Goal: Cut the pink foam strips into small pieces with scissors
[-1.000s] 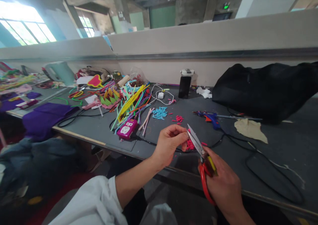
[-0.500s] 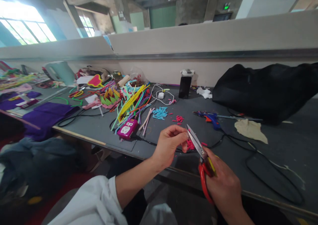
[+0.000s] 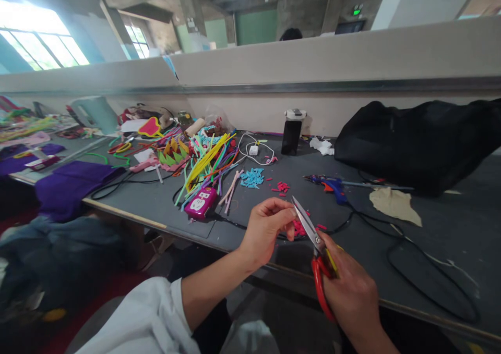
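My right hand (image 3: 352, 286) is closed around the handles of the scissors (image 3: 322, 270), which have red grips with a yellow part beside them. Their blades point up and to the left and look nearly closed. At the blades, my left hand (image 3: 263, 229) pinches thumb and forefinger together near the tips; whatever lies between the fingers is too small to make out. Short pink-red pieces (image 3: 299, 230) lie on the table behind the blades. Farther back are a small group of similar red pieces (image 3: 281, 188) and a pile of short blue pieces (image 3: 251, 178).
Colourful pipe cleaners (image 3: 211, 161) are heaped left of centre, behind a purple power socket (image 3: 200, 204). A blue glue gun (image 3: 333, 187) with a black cable lies at right, near a beige scrap (image 3: 395, 205) and a large black bag (image 3: 415, 145). A phone (image 3: 290, 137) stands at the back.
The scissors and my right hand have shifted slightly left, and the blades look a little more closed. The small pink bit at the blades no longer shows. My left hand has barely moved.
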Available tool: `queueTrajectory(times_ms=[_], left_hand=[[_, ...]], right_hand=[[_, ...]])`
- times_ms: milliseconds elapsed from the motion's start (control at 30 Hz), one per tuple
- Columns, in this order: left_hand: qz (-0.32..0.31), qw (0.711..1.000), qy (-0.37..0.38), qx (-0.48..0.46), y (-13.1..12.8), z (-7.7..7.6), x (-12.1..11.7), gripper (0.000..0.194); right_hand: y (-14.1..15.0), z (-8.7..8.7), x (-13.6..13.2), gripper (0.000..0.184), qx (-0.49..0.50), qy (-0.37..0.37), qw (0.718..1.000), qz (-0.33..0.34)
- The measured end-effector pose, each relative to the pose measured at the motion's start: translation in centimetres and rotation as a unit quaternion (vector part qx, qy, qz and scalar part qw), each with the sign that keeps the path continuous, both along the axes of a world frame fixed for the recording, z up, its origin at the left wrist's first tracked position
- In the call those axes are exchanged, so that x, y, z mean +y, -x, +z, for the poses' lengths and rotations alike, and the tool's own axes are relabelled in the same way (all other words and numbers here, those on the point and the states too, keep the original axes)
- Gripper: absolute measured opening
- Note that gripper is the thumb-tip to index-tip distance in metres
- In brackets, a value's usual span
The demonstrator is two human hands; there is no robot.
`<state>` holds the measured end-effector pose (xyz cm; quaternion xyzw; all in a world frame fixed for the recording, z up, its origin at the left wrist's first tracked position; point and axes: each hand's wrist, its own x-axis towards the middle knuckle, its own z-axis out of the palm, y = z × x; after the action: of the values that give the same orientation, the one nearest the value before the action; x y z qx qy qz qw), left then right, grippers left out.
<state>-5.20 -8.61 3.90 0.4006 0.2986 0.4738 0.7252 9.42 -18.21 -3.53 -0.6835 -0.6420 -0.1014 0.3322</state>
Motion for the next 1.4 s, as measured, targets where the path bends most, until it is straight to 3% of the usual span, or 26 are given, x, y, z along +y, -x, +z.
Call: queueTrajectory(times_ms=[267, 467, 633, 767, 933, 1033, 1200, 1400], left_hand=[[0.009, 0.999, -0.032, 0.016, 0.2, 0.1, 0.2, 0.014], [-0.027, 1.0, 0.014, 0.006, 0.2, 0.2, 0.2, 0.013], [-0.167, 0.982, 0.015, 0.081, 0.1, -0.6, 0.1, 0.011], [-0.241, 0.953, -0.053, 0.177, -0.2, -1.7, -0.4, 0.008], [-0.212, 0.902, -0.236, 0.293, -0.1, -2.3, -1.0, 0.006], [-0.202, 0.864, -0.299, 0.351, 0.0, -2.1, -1.3, 0.01], [-0.186, 0.838, -0.343, 0.381, 0.1, -1.8, -1.3, 0.011], [-0.181, 0.829, -0.338, 0.406, 0.1, -1.9, -1.2, 0.011]], right_hand=[[-0.2, -0.5, -0.1, 0.039, 0.025, 0.002, 1.0, 0.002], [-0.1, -0.2, 0.2, 0.041, 0.08, -0.03, 0.996, -0.03], [0.0, 0.9, 0.2, 0.042, 0.112, -0.068, 0.991, -0.028], [-0.2, 1.2, 0.0, 0.044, 0.119, -0.062, 0.991, -0.012], [-0.2, 0.7, -0.1, 0.039, 0.149, -0.054, 0.987, 0.007], [-0.2, 0.4, -0.1, 0.035, 0.163, -0.039, 0.986, 0.025], [-0.2, 0.2, -0.1, 0.035, 0.159, -0.04, 0.986, 0.009], [-0.3, 0.1, 0.1, 0.04, 0.143, -0.022, 0.989, -0.005]])
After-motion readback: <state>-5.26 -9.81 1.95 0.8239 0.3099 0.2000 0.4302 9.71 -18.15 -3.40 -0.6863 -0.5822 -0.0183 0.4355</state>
